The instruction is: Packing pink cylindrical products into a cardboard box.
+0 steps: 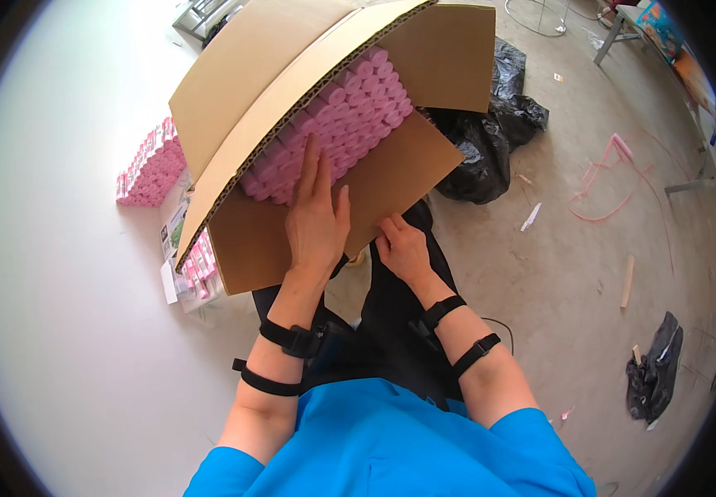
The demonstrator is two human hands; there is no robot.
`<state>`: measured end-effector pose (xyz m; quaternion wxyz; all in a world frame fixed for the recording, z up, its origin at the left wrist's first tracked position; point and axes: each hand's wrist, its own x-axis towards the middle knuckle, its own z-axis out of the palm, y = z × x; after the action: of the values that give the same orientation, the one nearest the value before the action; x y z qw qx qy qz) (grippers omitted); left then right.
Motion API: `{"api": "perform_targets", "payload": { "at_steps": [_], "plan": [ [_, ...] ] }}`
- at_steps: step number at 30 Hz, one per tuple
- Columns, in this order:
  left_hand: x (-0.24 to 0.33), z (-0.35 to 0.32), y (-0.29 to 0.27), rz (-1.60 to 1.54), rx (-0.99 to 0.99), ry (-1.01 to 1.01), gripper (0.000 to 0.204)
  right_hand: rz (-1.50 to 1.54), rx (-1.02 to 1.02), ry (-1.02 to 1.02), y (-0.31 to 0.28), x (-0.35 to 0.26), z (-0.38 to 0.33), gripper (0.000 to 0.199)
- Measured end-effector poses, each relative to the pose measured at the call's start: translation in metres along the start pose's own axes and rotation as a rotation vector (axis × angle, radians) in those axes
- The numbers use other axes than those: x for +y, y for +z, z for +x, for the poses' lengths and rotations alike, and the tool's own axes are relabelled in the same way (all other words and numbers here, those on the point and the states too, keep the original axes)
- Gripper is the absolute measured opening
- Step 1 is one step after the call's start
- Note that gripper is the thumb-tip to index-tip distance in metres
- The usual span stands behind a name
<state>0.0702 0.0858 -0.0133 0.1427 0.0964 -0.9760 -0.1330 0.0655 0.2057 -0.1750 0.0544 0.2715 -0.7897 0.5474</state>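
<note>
A big cardboard box (246, 91) is tipped so that its open side faces me, with its flaps spread. Packed inside are many small pink rolls (350, 108), their round ends turned outward. My left hand (316, 219) reaches over the near flaps with its fingers stretched out, and the fingertips lie at the lower rolls. Along the outer edge of the lower flap (408, 161) my right hand (406, 248) is closed, its fingers bent at the cardboard. Part of its grip is hidden.
Left of the box stands a stack of pink-and-white rolls (152, 166); more wrapped rolls (200, 263) lie nearer. Black plastic bags (491, 132) slump behind the box's right side. On the floor are pink strapping (598, 186), a wooden strip (627, 282) and another black bag (655, 373).
</note>
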Motion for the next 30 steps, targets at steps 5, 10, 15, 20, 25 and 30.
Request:
{"api": "perform_targets", "payload": {
  "at_steps": [5, 10, 15, 20, 25, 30],
  "plan": [
    [0.003, 0.028, 0.007, 0.036, -0.016, 0.06, 0.054, -0.019, 0.009, -0.024, 0.003, 0.001, 0.001, 0.019],
    [0.005, 0.032, 0.011, 0.061, 0.028, 0.072, 0.054, -0.034, 0.018, -0.023, 0.002, -0.001, 0.001, 0.019],
    [0.028, 0.053, 0.011, -0.104, -0.045, 0.159, 0.05, -0.049, 0.018, -0.039, 0.001, 0.002, 0.0, 0.019],
    [0.026, 0.072, 0.027, -0.083, -0.001, 0.139, 0.048, -0.046, 0.031, -0.046, -0.002, 0.003, -0.002, 0.019],
    [0.023, 0.073, 0.027, -0.053, 0.059, 0.193, 0.048, -0.062, -0.001, -0.047, -0.003, 0.003, 0.001, 0.021],
    [0.06, 0.035, 0.021, -0.14, -0.28, 0.352, 0.038, -0.218, -0.155, -0.082, 0.013, 0.04, -0.017, 0.036]
  ]
}}
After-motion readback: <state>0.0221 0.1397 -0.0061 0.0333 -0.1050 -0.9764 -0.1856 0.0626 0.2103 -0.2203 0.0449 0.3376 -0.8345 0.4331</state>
